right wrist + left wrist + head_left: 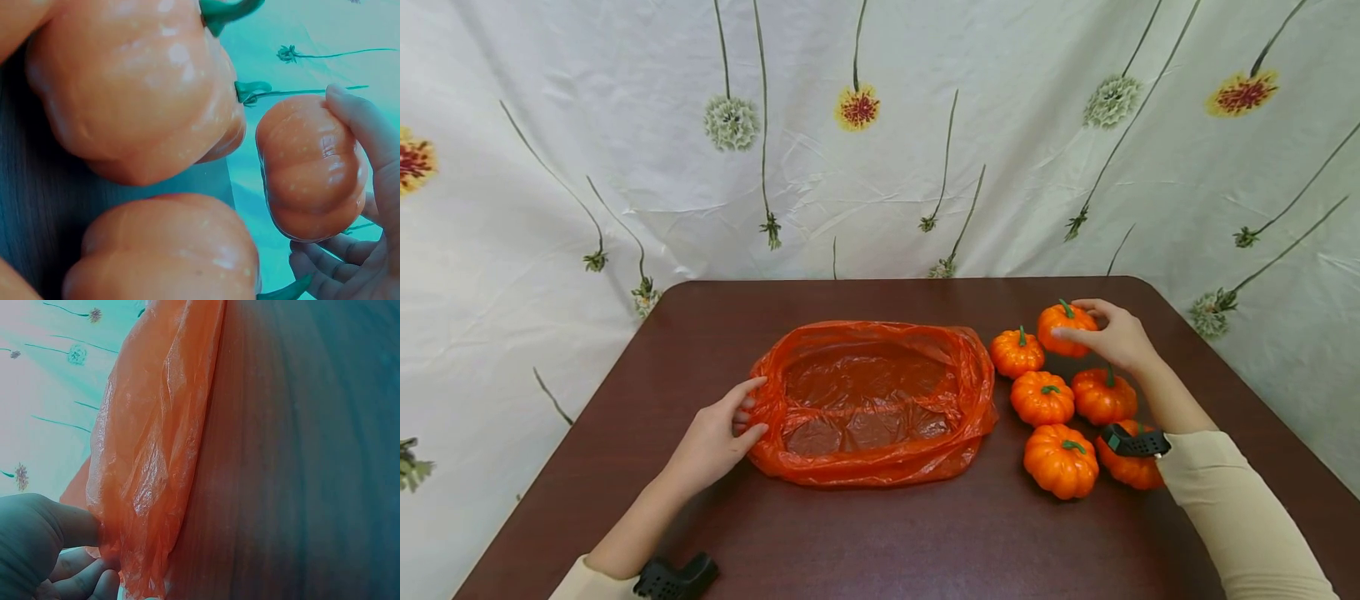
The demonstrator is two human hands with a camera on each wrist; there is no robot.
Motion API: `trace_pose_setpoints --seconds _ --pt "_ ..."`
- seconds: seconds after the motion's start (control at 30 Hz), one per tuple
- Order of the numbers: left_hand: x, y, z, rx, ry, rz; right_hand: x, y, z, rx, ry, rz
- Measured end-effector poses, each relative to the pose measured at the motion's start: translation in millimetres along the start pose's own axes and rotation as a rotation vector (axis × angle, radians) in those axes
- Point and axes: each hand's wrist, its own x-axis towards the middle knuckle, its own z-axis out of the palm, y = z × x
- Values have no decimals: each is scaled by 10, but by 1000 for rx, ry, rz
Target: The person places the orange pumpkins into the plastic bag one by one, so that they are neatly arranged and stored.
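Observation:
An orange-red plastic bag (872, 478) lies on the table with its mouth spread wide and facing up. At its left end my left hand (713, 437) holds the rim; in the left wrist view, the thumb and curled fingers (74, 526) grip the thin, crinkled film. My right hand (1116, 333) grips a small orange toy pumpkin (1066, 330) with a green stem, thumb on one side and fingers on the other. In the right wrist view this pumpkin (312, 169) is raised off the table, apart from the others.
Several more toy pumpkins, among them one by the bag (1017, 354) and one nearer the front (1061, 462), stand right of the bag. One pumpkin (1129, 467) is partly hidden under my right wrist. A flower-patterned cloth (880, 192) hangs behind the dark brown table (925, 542).

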Motion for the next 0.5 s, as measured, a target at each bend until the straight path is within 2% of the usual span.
trace_pose_setpoints --seconds 0.2,0.5 --pt "6 4 -4 1 -4 -2 -19 -90 6 12 17 -19" --pt "4 6 -6 2 -6 -2 -68 -240 51 28 -3 -35"
